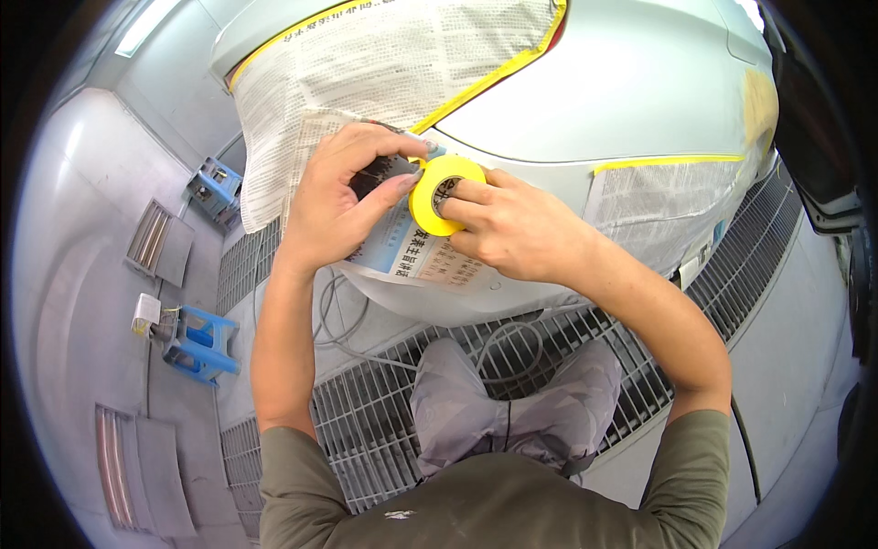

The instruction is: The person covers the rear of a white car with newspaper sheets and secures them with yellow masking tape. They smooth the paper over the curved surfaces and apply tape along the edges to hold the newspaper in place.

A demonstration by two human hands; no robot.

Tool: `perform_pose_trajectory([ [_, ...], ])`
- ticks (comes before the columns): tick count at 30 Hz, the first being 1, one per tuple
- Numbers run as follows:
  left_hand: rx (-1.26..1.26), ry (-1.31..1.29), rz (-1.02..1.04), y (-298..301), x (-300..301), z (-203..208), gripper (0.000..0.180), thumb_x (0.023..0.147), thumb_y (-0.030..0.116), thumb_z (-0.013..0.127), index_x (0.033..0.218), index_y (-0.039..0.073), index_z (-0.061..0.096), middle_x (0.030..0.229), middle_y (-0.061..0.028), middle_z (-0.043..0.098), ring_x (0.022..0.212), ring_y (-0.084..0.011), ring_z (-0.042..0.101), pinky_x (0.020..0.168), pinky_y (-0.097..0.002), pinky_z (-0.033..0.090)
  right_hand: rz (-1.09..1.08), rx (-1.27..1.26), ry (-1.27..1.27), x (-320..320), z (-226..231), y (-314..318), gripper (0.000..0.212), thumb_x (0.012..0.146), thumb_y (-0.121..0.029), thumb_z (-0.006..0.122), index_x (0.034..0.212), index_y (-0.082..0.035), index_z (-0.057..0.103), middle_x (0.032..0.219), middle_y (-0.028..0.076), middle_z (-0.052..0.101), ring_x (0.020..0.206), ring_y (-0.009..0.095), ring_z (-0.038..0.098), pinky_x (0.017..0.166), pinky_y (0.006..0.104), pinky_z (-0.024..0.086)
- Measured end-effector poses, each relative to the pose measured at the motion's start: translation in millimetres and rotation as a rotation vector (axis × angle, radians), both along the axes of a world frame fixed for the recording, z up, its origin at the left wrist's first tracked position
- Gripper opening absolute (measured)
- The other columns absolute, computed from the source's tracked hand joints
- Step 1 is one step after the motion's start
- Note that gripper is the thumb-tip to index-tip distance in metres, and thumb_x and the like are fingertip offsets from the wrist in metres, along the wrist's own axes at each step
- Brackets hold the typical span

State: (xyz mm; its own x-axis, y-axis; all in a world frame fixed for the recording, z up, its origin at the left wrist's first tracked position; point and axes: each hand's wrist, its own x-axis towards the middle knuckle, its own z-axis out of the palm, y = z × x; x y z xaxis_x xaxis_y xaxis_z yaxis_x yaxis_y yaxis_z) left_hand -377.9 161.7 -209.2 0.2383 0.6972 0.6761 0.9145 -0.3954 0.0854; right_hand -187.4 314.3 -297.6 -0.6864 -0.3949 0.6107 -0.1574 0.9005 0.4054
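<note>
From here I see a pale car body (640,110) with a newspaper sheet (393,242) near its lower edge. Over that sheet, the left hand (334,197) curls thumb and forefinger, pinching or not I can't tell; the right hand (517,224), fingers hooked inside, grips a yellow tape roll (424,201).

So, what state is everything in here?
Yellow tape roll: held, fingers through its core.
Right hand: closed on the roll.
Left hand: curled, thumb at the roll's edge.
Newspaper under the hands: lying against the car.
Upper newspaper: taped along upper and right edges.
Right-hand newspaper: taped along its top.
Car: partly covered.
Hose: loosely looped.
Nearer blue stool: standing.
Ceiling light: lit.
</note>
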Motion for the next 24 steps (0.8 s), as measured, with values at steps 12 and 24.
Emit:
perform_pose_trajectory([
  [12,0.792,-0.175,0.269,21.2,-23.0,-11.3,0.006,0.094,0.003,0.078,0.098,-0.001,0.075,0.100,-0.0106,0.073,0.077,-0.0160,0.070,0.067,-0.0276,0.058,-0.405,-0.260,0.132,8.4,2.8,-17.6,0.075,0.090,-0.011,0.065,0.162,-0.025,0.046,0.100,0.010,0.059,0.090,0.026,0.069,0.061,0.0365,0.062],
  [24,0.967,-0.001,0.462,33.8,-25.4,-14.1,0.017,0.088,0.005,0.085,0.102,0.002,0.077,0.094,-0.0078,0.068,0.081,-0.0145,0.065,0.064,-0.0288,0.054,-0.455,-0.327,0.117,6.9,10.9,-19.3,0.084,0.088,-0.023,0.079,0.164,-0.026,0.043,0.100,0.007,0.057,0.088,0.024,0.068,0.062,0.0361,0.059],
])
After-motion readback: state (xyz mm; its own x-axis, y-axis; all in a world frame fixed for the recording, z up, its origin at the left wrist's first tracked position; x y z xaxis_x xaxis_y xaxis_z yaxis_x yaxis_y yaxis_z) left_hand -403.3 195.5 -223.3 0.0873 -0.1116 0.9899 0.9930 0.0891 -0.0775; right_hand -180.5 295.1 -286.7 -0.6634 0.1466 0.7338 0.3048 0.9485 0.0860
